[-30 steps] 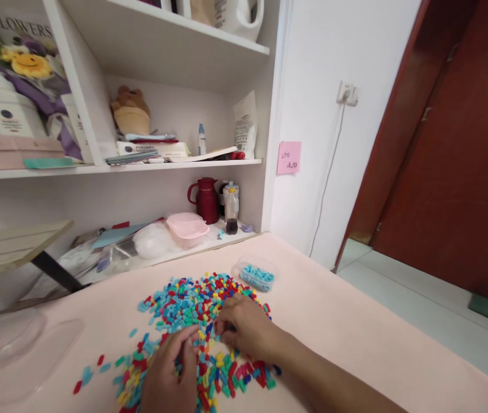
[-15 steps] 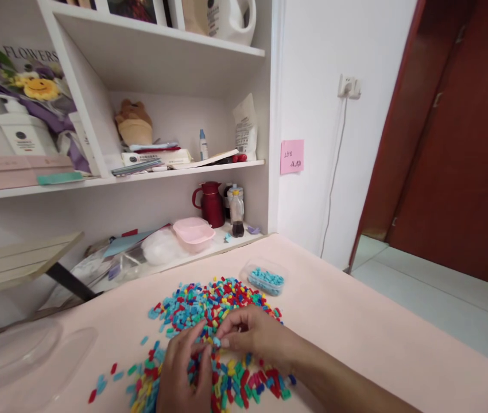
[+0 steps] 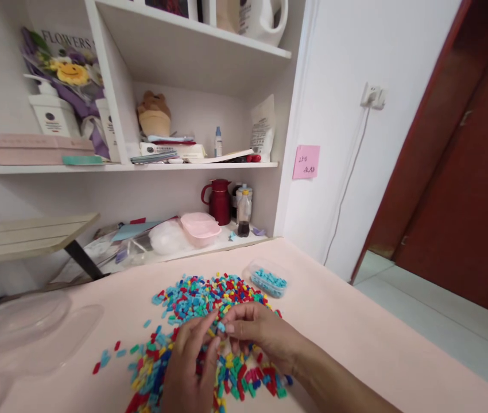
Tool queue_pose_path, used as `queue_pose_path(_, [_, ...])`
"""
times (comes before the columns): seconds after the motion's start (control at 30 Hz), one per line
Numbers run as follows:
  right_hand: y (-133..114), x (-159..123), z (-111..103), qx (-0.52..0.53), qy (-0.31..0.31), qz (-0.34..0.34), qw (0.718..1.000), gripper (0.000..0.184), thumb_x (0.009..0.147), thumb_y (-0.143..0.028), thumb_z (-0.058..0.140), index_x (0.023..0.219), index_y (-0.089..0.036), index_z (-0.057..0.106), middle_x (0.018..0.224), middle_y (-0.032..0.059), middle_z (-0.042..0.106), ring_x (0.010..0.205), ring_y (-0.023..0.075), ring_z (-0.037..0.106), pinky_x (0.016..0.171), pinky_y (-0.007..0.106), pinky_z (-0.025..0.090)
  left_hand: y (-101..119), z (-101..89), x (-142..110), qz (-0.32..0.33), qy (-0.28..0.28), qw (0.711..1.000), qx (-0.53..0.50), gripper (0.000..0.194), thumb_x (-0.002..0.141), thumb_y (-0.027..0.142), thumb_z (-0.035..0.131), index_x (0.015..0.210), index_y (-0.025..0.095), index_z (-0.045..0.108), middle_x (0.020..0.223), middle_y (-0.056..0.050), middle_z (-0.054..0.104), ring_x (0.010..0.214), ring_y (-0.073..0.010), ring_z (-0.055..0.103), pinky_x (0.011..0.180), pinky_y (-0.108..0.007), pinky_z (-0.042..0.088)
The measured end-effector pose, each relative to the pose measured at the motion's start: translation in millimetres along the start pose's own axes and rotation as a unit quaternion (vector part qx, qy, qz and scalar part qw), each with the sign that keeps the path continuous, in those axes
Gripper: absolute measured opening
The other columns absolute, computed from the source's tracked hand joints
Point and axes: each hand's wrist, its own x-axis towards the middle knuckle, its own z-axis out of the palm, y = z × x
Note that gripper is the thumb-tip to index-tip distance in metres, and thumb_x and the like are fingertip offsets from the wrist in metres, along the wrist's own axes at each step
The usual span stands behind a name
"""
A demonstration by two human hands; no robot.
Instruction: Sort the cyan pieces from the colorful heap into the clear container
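Note:
A spread of small plastic pieces [image 3: 192, 298] in light blue, red, yellow, green and dark blue lies on the pale pink table. Over the middle of it, my right hand [image 3: 261, 332] pinches a light blue piece [image 3: 221, 327] between thumb and fingertips. My left hand [image 3: 192, 358] hovers just beside it, thumb and forefinger apart, with nothing visible between them. Part of the spread is hidden under both hands. Behind my right hand stands a clear plastic tub [image 3: 276, 291] holding light blue pieces.
Clear plastic lids or trays [image 3: 72, 338] lie at the left of the table. A white shelf unit [image 3: 192, 166] rises behind, with a pink bowl [image 3: 201, 226], a dark red jug [image 3: 219, 202] and a bottle [image 3: 244, 215] on its lowest level. A wooden stand [image 3: 33, 238] is at left.
The view has shifted, so the shelves sit further right. Both hands have risen slightly in the picture; the right hand still pinches the light blue piece.

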Motion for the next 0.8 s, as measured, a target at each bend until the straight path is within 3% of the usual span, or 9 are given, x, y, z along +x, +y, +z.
queue_pose_path(0.27, [-3, -3, 2, -0.017, -0.024, 0.019, 0.999, 0.038, 0.062, -0.045, 0.082, 0.072, -0.011, 0.066, 0.060, -0.0008, 0.065, 0.049, 0.0061, 0.053, 0.049, 0.018, 0.036, 9, -5.2, 5, 0.054, -0.011, 0.998, -0.028, 0.020, 0.087, 0.028, 0.057, 0.101, 0.029, 0.072, 0.094, -0.003, 0.071, 0.087, -0.0178, 0.068, 0.076, -0.028, 0.056])
queue_pose_path(0.37, [-4, -4, 1, -0.003, -0.026, 0.017, 1.000, 0.037, 0.064, -0.045, 0.080, 0.071, -0.012, 0.064, 0.062, -0.0003, 0.067, 0.049, 0.0060, 0.053, 0.050, 0.018, 0.037, 9, -5.1, 3, 0.014, 0.011, 0.999, -0.033, 0.019, 0.088, 0.032, 0.057, 0.099, 0.027, 0.071, 0.095, -0.003, 0.072, 0.087, -0.0184, 0.069, 0.080, -0.029, 0.056])
queue_pose_path(0.53, [-1, -2, -1, 0.000, -0.037, 0.003, 0.999, 0.037, 0.066, -0.046, 0.079, 0.072, -0.013, 0.063, 0.066, 0.0009, 0.067, 0.053, 0.0071, 0.055, 0.054, 0.019, 0.040, 13, -4.8, 2, -0.015, -0.014, 0.999, -0.050, 0.022, 0.088, 0.034, 0.054, 0.098, 0.027, 0.073, 0.095, -0.003, 0.074, 0.085, -0.0188, 0.070, 0.076, -0.029, 0.057])
queue_pose_path(0.8, [-2, -5, 5, -0.005, -0.038, -0.022, 0.999, 0.042, 0.062, -0.048, 0.082, 0.076, -0.014, 0.062, 0.066, -0.0004, 0.065, 0.059, 0.0097, 0.057, 0.060, 0.022, 0.042, 12, 0.1, -2, -0.099, 0.024, 0.995, -0.024, 0.028, 0.089, 0.039, 0.050, 0.099, 0.027, 0.074, 0.096, -0.002, 0.076, 0.086, -0.0202, 0.071, 0.079, -0.031, 0.057])
